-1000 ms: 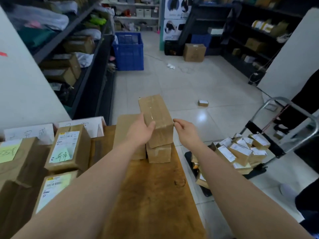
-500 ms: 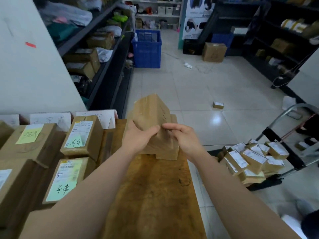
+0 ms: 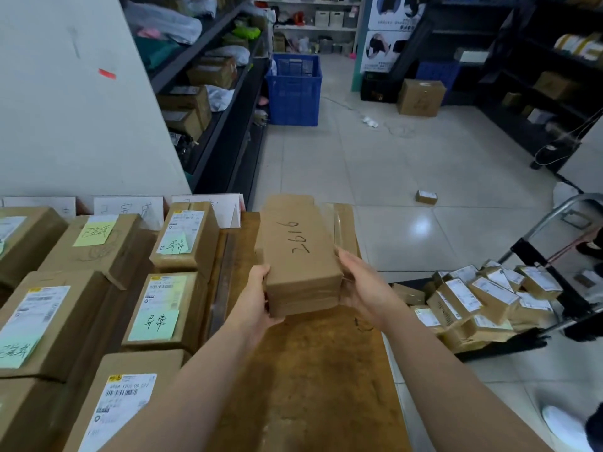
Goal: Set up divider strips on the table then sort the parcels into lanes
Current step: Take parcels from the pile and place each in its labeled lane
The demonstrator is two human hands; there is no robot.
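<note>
Parcel (image 3: 301,256): held over the tabletop (image 3: 310,370), in the empty right lane.
Fingers: left hand (image 3: 257,301) and right hand (image 3: 362,285) are clamped on its sides.
Risk: it may slip, or land crooked near the right edge.

Both arms reach forward, left hand (image 3: 257,301) and right hand (image 3: 362,288) cupped inward.

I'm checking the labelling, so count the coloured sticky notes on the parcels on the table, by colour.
Yellow sticky notes: 1
Green sticky notes: 3
Total: 4, counting only notes clearly in view.
</note>
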